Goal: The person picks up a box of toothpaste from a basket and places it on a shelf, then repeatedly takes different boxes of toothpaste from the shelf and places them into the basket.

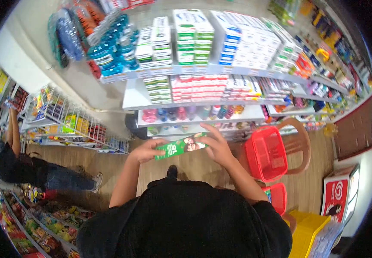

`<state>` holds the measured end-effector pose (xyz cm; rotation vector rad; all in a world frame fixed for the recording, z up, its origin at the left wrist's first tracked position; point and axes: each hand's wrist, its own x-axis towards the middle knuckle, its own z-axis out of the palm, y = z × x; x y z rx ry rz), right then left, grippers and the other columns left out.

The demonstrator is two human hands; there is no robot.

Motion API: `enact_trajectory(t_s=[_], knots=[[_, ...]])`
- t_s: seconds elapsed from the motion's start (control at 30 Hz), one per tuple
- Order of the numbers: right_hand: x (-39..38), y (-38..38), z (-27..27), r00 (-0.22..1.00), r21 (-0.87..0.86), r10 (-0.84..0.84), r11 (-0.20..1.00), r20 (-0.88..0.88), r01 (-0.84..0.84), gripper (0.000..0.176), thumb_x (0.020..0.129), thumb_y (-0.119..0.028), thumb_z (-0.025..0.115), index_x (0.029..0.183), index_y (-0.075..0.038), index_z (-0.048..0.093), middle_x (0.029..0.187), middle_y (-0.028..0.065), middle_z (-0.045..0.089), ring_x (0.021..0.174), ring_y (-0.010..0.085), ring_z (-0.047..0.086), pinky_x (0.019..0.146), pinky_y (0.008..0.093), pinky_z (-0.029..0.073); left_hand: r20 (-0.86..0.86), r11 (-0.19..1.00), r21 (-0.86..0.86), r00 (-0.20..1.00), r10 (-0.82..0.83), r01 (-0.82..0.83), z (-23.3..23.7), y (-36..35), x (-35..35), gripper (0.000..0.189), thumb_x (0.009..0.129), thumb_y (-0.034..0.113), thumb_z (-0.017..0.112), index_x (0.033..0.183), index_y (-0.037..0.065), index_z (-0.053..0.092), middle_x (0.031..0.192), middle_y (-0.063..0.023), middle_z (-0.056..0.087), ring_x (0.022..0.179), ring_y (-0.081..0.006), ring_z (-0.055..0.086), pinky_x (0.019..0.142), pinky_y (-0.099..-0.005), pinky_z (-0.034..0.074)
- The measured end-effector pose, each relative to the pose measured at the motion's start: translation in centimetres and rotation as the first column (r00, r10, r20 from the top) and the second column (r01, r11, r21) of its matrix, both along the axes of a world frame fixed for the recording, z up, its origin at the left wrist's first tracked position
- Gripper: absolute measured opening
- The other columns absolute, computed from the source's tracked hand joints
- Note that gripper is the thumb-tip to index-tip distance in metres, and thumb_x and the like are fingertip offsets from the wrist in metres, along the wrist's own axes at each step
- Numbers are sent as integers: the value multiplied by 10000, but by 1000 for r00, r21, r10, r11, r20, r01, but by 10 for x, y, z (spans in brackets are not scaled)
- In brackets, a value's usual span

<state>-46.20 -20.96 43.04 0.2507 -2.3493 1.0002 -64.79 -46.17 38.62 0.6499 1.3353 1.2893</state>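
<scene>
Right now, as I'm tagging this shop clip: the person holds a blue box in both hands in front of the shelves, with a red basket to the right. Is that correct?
Not quite: the box is green, not blue, as the head view shows. The left hand and right hand do hold it in front of the shelves, with a red basket to the right.

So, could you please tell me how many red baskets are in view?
2. One red basket is by the brown chair on the right; the second red basket shows just below it in the picture. Others may be nested or hidden.
</scene>
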Motion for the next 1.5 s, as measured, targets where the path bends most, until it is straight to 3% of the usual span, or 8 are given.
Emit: enact_trajectory(t_s=[0.2,0.27,0.43,0.53,0.77,0.97,1.23,1.5], knots=[[-120,-56,2,987,43,156,987,25,-157,503,734,135,539,1151,-132,625,1372,115,440,1146,294,543,818,342,504,-5,986,-29,986,-166,166,-1,-85,-43,426,831,85,684,1222,-27,557,1126,-55,636,1053,-135,565,935,-297,431],[-150,-76,0,994,-59,87,995,61,-83,498,768,116,543,1201,-126,588,1358,121,441,1111,302,567,825,356,516,184,999,49,983,-18,9,-1,-111,-56,407,840,91,672,1211,-36,563,1126,-69,636,1030,-139,579,909,-297,449],[-183,-102,-7,992,-274,85,960,89,-57,428,847,61,539,1255,-69,541,1340,152,437,986,235,637,816,317,535,-44,947,-81,950,308,-311,33,-136,-90,443,834,167,704,1206,-38,576,1089,-75,652,910,-125,623,804,-257,496],[-187,-105,-17,996,-297,43,955,76,-19,422,845,62,551,1247,-65,542,1325,145,451,978,235,644,814,311,540,-40,875,-94,880,472,-474,24,-126,-125,474,864,159,680,1277,-18,529,1162,-77,627,1024,-151,604,900,-299,482],[-178,-93,-52,985,-531,-90,833,150,157,403,836,70,560,1219,-51,534,1255,130,492,989,204,627,775,270,551,-98,843,16,838,536,-538,30,-27,-202,510,837,194,721,1223,-81,534,1125,-104,618,1010,-161,602,868,-276,501],[-160,-80,-67,959,-437,-245,854,143,283,412,829,65,574,1223,-51,534,1244,136,495,986,206,628,769,278,557,-252,870,-79,854,456,-487,3,35,-237,415,803,202,748,1060,-101,629,919,-84,653,759,-114,605,632,-220,492],[-142,-75,-79,930,-511,-287,777,231,367,434,827,87,563,1234,-61,530,1215,128,510,954,202,632,755,278,551,-371,874,-7,813,449,-486,-28,45,-239,396,771,238,764,950,-101,665,751,-71,650,619,-109,572,554,-243,462],[-130,-74,-88,915,-507,-306,763,262,400,420,830,63,580,1229,-60,530,1198,126,521,906,201,640,743,278,542,-862,910,-49,478,170,-413,-28,52,-230,369,808,354,647,925,7,689,753,-199,657,693,-339,642,654,-407,480]])
